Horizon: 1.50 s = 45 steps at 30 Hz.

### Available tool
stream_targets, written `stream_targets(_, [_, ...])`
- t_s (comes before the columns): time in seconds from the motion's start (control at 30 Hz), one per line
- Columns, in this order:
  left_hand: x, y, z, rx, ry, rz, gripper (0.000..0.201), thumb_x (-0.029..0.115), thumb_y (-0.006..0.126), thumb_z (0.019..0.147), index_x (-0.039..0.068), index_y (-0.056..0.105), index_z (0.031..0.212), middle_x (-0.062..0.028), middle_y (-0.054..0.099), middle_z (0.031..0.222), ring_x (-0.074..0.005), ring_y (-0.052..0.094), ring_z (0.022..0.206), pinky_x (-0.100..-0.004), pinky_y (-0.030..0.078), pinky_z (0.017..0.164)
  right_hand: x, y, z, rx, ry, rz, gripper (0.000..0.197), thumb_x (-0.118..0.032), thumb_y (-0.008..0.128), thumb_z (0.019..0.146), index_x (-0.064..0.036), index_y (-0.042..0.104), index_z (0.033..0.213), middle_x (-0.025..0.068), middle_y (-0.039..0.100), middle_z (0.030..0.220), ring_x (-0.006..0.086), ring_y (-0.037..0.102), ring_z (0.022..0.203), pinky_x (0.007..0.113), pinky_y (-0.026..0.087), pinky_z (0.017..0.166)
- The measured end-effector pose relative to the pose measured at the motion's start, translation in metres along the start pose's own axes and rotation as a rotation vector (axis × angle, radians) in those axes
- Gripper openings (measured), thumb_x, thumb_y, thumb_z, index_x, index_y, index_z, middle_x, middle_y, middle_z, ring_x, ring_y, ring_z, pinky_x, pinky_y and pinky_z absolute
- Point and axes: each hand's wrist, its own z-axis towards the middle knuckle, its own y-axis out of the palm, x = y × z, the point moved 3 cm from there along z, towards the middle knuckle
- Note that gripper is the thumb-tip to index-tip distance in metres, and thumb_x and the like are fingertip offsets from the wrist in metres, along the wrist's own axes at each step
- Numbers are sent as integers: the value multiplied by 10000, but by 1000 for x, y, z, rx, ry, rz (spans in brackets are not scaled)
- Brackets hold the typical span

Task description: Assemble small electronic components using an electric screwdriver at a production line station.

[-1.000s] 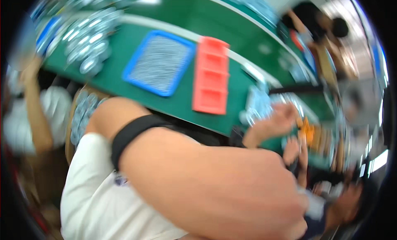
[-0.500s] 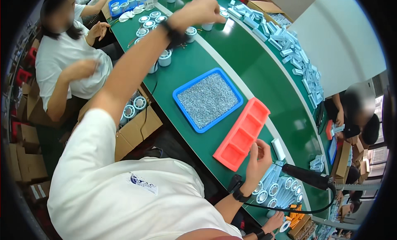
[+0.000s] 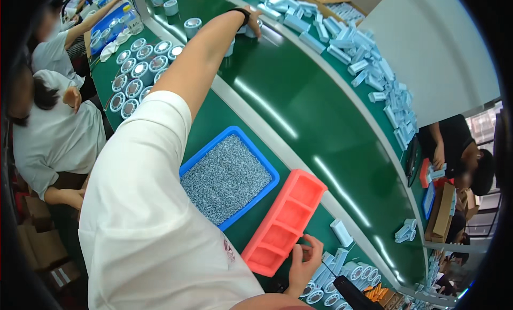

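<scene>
My left arm stretches far across the green table to the belt. There my left hand [image 3: 253, 24] closes around a light-blue round housing [image 3: 249, 32], which it partly covers. Another such housing [image 3: 193, 26] stands on the belt to its left. My right hand [image 3: 305, 263] is beside the near end of the red compartment tray [image 3: 288, 216], its fingers curled together. Whatever lies between those fingertips is too small to make out. A blue tray [image 3: 275, 177] full of small metal screws sits left of the red one. A black electric screwdriver [image 3: 354, 294] lies right of my right hand.
Many round housings [image 3: 140, 71] stand on the table at left. Light-blue handle pieces [image 3: 368, 59] pile up along the belt's far side. Several light-blue fan bodies [image 3: 334, 298] lie near the screwdriver, with a white block [image 3: 342, 232] behind. Co-workers sit at left and far right.
The view has swung, so the trays appear lower and further left. My left arm reaches further over the belt, its hand now at a housing. My right hand remains beside the red tray.
</scene>
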Motion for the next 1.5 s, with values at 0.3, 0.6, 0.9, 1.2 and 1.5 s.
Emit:
stream_targets(0.3, [49, -21, -23, 141, 182, -28, 873, 362, 847, 514, 246, 475, 1295, -293, 327, 1391, -426, 466, 1221, -500, 474, 938, -17, 1, 11, 51, -123, 117, 196, -11, 577, 869, 23, 588, 1062, 89, 580, 1046, 135, 619, 765, 233, 470, 616])
stream_targets(0.6, [117, -5, -71, 279, 537, -135, 813, 353, 820, 615, 293, 454, 1338, -301, 259, 1444, -478, 553, 1110, -472, 476, 946, -48, 16, 2, 15, -359, 6, 192, -60, 601, 895, 28, 583, 1066, 72, 571, 1044, 124, 596, 815, 223, 473, 629])
stream_targets(0.9, [127, 17, -72, -128, 715, 66, 868, 326, 832, 627, 305, 407, 1384, -254, 213, 1497, -464, 364, 1300, -511, 362, 1048, -29, 20, 16, -4, -226, -66, 178, -73, 627, 891, 13, 595, 1043, 63, 565, 1032, 124, 582, 827, 221, 457, 634])
stream_targets(1.2, [182, 19, -74, -35, 877, -62, 848, 425, 812, 623, 257, 433, 1363, -281, 380, 1306, -454, 413, 1225, -494, 392, 1011, -30, 13, 17, -42, -287, -41, 182, -68, 626, 888, 14, 587, 1046, 59, 574, 1019, 116, 561, 815, 232, 455, 654])
stream_targets(1.5, [278, -96, -284, 353, 832, -487, 799, 494, 799, 677, 73, 521, 1296, -202, 650, 1060, -272, 670, 902, -360, 563, 680, -101, -31, -6, 133, -461, 347, 540, -124, 553, 933, 8, 362, 1420, 182, 492, 1368, 278, 507, 1246, 368, 402, 1036])
